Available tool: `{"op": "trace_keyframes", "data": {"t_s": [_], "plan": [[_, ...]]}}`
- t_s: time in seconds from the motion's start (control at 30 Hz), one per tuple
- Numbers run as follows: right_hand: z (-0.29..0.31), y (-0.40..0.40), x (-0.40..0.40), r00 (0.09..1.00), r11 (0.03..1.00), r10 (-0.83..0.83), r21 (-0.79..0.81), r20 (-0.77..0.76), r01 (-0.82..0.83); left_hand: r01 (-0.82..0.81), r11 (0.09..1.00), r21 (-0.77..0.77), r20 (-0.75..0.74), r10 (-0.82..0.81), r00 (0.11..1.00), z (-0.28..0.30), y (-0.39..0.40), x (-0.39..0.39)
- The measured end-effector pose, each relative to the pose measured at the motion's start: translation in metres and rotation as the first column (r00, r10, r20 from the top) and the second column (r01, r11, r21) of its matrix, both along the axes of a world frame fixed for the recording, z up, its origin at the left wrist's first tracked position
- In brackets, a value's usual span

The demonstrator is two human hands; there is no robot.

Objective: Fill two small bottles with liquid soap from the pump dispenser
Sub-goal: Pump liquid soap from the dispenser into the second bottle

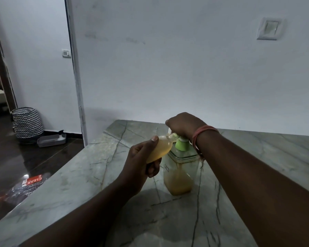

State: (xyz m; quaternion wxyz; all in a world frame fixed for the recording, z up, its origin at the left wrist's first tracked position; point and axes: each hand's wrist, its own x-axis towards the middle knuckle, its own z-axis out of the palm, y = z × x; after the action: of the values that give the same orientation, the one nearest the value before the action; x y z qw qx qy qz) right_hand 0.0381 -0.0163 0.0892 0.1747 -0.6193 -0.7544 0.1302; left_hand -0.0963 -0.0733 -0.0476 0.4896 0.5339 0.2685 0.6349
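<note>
One small bottle (159, 148) was in view, held in the left hand (141, 164), whose fingers wrapped its lower half with the thumb laid along the upper side. Its long axis slanted up and to the right, so that its narrow mouth met the pale green spout of the pump dispenser (181, 168), which stood upright on the tabletop (257, 175) just right of that hand. The right hand (183, 124) was curled down over the pump head from above, fingers closed on it, a band of reddish threads at the wrist; it was the nearer hand to the plunger, and the next press would, I judged, have to go straight down while the left kept the mouth under the spout. The bottle was soft-looking, translucent plastic, rounded and swollen, and seemed mostly full of amber soap. The dispenser was a clear, square-shouldered jar with a green collar, its soap standing at less than half its height. Grey-green stone with dark veins formed the tabletop, smooth and faintly glossy. A second bottle could not be seen anywhere.
</note>
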Motion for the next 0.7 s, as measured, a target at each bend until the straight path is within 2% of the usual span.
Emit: {"op": "trace_keyframes", "data": {"t_s": [0.1, 0.2, 0.33, 0.5, 0.7], "plan": [[0.002, -0.004, 0.000, 1.000, 1.000, -0.001, -0.015, 0.023, 0.002, -0.006, 1.000, -0.009, -0.003, 0.006, 1.000, 0.001, -0.002, -0.001], [0.001, -0.005, 0.000, 1.000, 0.999, -0.016, -0.046, -0.023, 0.015, -0.008, 1.000, -0.016, 0.008, 0.008, 1.000, -0.002, -0.004, -0.001], [0.000, 0.000, -0.001, 1.000, 1.000, -0.015, 0.001, -0.019, 0.015, -0.014, 1.000, -0.008, -0.012, 0.014, 1.000, -0.002, -0.002, -0.001], [-0.002, 0.004, -0.003, 0.997, 1.000, -0.009, -0.005, 0.073, 0.009, -0.012, 1.000, -0.008, -0.005, 0.012, 1.000, -0.001, 0.000, -0.001], [0.002, -0.006, -0.001, 1.000, 0.998, -0.018, -0.060, 0.010, 0.018, -0.019, 1.000, -0.022, -0.002, 0.019, 1.000, 0.001, -0.006, 0.000]]}}
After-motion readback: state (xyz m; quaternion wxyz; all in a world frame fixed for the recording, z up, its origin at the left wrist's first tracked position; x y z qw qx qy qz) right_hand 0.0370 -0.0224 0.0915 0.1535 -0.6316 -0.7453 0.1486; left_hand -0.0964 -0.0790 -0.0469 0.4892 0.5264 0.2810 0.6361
